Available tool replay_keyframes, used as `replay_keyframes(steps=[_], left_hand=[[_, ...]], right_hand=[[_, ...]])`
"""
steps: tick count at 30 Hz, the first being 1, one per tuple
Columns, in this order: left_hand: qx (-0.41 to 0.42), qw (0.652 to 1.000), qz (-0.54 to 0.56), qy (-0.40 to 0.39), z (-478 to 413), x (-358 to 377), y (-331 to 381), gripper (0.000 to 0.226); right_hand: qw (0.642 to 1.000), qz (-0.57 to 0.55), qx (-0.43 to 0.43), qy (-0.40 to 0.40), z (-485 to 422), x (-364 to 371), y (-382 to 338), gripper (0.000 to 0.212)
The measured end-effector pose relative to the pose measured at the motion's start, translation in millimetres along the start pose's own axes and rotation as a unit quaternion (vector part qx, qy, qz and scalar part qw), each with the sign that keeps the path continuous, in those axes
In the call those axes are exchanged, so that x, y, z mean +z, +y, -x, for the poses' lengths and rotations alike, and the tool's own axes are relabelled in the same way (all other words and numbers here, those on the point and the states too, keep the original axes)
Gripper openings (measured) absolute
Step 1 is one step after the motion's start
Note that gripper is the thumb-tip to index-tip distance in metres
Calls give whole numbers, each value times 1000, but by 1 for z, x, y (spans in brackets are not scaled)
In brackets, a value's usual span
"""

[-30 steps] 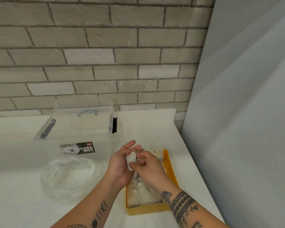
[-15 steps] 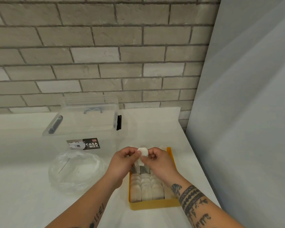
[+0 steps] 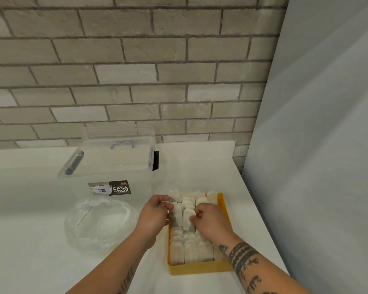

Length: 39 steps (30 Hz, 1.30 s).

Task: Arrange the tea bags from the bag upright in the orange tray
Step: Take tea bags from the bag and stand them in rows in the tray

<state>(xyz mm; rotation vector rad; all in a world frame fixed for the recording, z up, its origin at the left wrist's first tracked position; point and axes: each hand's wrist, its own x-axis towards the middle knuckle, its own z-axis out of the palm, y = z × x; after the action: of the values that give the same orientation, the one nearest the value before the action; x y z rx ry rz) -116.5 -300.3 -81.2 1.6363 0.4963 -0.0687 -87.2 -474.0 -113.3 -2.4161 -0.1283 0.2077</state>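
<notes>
right hand [image 3: 212,221] pinches a white paper tea bag [image 3: 186,220] upright over the orange rectangular tray [image 3: 200,269]; left hand [image 3: 153,215] curled, grip unclear

On the white counter [image 3: 30,262], the right hand [image 3: 212,221] pinches a tea bag [image 3: 187,219] among the upright rows in the orange tray [image 3: 200,269]. The left hand [image 3: 155,215] pinches the neighbouring tea bag [image 3: 176,215]. A clear plastic bag [image 3: 100,223] lies well to the left of the tray.
</notes>
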Motion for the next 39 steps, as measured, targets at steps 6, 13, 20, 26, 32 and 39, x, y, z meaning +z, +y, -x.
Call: replay_keyframes(steps=[6,13,20,26,32,39], left_hand=[[31,999,22,-24,-3,2,0,56],[51,993,76,-69,-4,13,8,58],[59,979,116,-156,-9,38,14,59],[62,984,125,-114,-9,51,15,23],[100,991,43,-77,-4,53,22,5],[103,991,34,-78,-8,55,31,4]], right_hand=[[998,25,-15,54,1,9,-1,16],[986,-137,-24,96,-3,-22,-1,5],[976,-216,-37,10,5,-28,-3,8],[947,-313,27,66,14,-29,1,10],[961,-276,6,32,8,-48,10,16],[968,-247,-29,21,0,-68,5,5]])
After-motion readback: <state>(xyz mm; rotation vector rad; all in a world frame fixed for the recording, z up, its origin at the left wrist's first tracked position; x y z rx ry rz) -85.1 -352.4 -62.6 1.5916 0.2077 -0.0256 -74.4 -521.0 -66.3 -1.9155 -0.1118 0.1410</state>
